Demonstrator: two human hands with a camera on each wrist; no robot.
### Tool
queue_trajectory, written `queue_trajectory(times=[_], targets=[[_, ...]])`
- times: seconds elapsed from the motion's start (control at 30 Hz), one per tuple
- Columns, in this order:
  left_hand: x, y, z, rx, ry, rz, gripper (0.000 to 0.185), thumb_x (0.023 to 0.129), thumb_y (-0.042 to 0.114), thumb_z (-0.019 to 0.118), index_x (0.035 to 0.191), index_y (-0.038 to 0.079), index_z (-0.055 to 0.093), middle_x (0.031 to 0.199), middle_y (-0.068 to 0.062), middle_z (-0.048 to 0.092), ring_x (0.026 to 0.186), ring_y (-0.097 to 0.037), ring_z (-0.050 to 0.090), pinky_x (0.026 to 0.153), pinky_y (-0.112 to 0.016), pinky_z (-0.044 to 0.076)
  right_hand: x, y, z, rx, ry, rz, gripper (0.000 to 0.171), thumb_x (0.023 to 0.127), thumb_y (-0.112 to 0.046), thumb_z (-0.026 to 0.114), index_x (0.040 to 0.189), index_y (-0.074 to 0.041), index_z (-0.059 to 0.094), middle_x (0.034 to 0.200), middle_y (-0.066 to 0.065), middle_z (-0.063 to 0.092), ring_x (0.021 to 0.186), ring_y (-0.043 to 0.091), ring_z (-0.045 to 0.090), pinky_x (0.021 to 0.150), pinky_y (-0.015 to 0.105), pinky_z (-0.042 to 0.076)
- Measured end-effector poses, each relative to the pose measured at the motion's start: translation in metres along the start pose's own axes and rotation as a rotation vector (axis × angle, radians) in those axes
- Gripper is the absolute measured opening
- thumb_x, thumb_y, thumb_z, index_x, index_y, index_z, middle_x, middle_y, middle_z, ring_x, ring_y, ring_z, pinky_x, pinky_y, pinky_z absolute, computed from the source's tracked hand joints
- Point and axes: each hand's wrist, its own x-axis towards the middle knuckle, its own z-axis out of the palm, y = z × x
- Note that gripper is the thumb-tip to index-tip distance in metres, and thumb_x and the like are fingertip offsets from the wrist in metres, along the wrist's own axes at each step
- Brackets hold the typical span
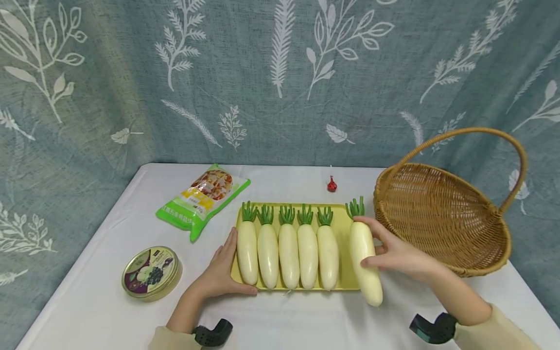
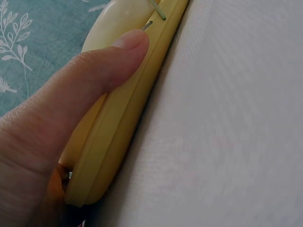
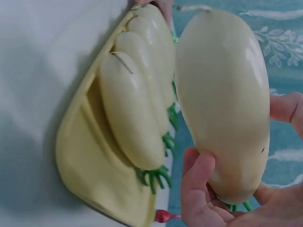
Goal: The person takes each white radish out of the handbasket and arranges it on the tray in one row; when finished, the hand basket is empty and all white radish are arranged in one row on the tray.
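Note:
My right hand grips a white radish with green leaf stubs, its thumb and fingers on opposite sides. That radish is held up above the right end of a yellow tray, as the right wrist view shows. Several more white radishes lie side by side in the tray, leaves toward the back. At the tray's front left corner rests my left hand, fingers extended along the left side and thumb along the front edge. In the left wrist view the thumb touches the tray's rim.
A wicker basket with a tall handle stands right of the tray, close to my right hand. Behind the tray lies a small red object. To the left are a green food packet and a round tin. A patterned curtain hangs behind.

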Motion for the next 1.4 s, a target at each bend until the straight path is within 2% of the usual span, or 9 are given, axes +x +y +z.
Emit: queue_trajectory(times=[0.23,0.63,0.9,1.23,1.4], targets=[[0.0,0.0,0.0,0.0,0.003,0.007,0.141,0.052,0.049,0.085,0.144,-0.002,-0.009,0.151,-0.019,-0.006,0.138,-0.03,0.0,0.109,-0.051,0.001,0.015,0.015,0.003,-0.036,0.048,0.031,0.089,0.078,-0.005,0.066,0.146,-0.017,0.011,0.137,0.029,0.019,0.102,0.033,0.055,0.078,0.039,0.049],[0.001,0.0,0.001,0.0,0.009,0.009,0.141,0.051,0.049,0.085,0.144,-0.002,-0.009,0.151,-0.02,-0.005,0.138,-0.031,0.0,0.109,-0.051,0.001,0.042,0.033,0.002,-0.063,0.105,0.118,0.091,0.074,-0.005,0.066,0.146,-0.02,0.012,0.124,0.023,0.03,0.087,0.026,0.051,0.064,0.032,0.045],[0.001,0.0,0.002,0.003,0.014,0.012,0.141,0.051,0.049,0.085,0.144,-0.003,-0.008,0.151,-0.02,-0.005,0.138,-0.031,0.001,0.109,-0.051,0.002,0.05,0.045,0.0,-0.009,0.107,0.12,0.092,0.076,-0.005,0.066,0.147,-0.015,0.009,0.126,0.027,0.028,0.105,0.034,0.048,0.078,0.043,0.05],[0.0,0.0,0.002,0.005,0.011,0.007,0.141,0.051,0.049,0.085,0.144,-0.002,-0.009,0.151,-0.02,-0.005,0.138,-0.032,0.001,0.109,-0.052,0.002,0.055,0.048,0.005,-0.102,0.143,0.105,0.092,0.076,-0.009,0.067,0.147,-0.013,0.009,0.129,0.028,0.026,0.106,0.035,0.043,0.068,0.032,0.047],[0.001,-0.001,0.003,0.008,0.013,0.01,0.141,0.051,0.05,0.085,0.144,-0.002,-0.009,0.151,-0.02,-0.005,0.138,-0.032,0.001,0.108,-0.052,0.002,0.056,0.049,0.007,-0.161,0.157,0.111,0.091,0.077,-0.011,0.067,0.147,-0.012,0.009,0.136,0.029,0.023,0.113,0.037,0.035,0.074,0.035,0.043]])
